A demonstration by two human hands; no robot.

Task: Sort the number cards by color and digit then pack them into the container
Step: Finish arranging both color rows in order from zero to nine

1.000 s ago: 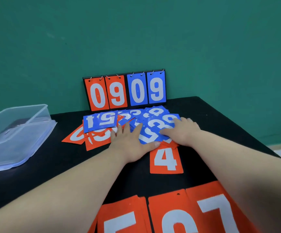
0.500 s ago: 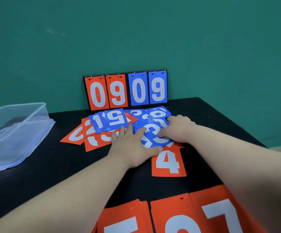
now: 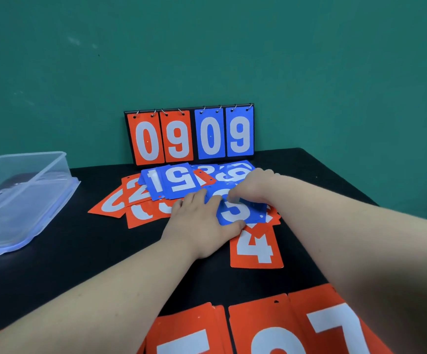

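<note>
A loose heap of blue number cards (image 3: 179, 181) and red number cards (image 3: 120, 203) lies on the black table (image 3: 79, 251) in front of a scoreboard stand. My left hand (image 3: 199, 223) lies flat with straight fingers on the left edge of a blue card (image 3: 235, 212), thumb along its near edge. My right hand (image 3: 254, 186) has curled fingers pinching the far edge of that blue card. A red 4 card (image 3: 256, 247) lies just below it. Red cards (image 3: 271, 328) are laid out at the near edge.
A clear plastic container (image 3: 20, 190) sits on its lid at the left of the table. The scoreboard stand (image 3: 189, 135) reading 0909 leans against the green wall behind the heap.
My right hand drew back from lying flat on the blue cards and curled onto one blue card's far edge. That card slid toward me. The left hand stayed on the pile.
</note>
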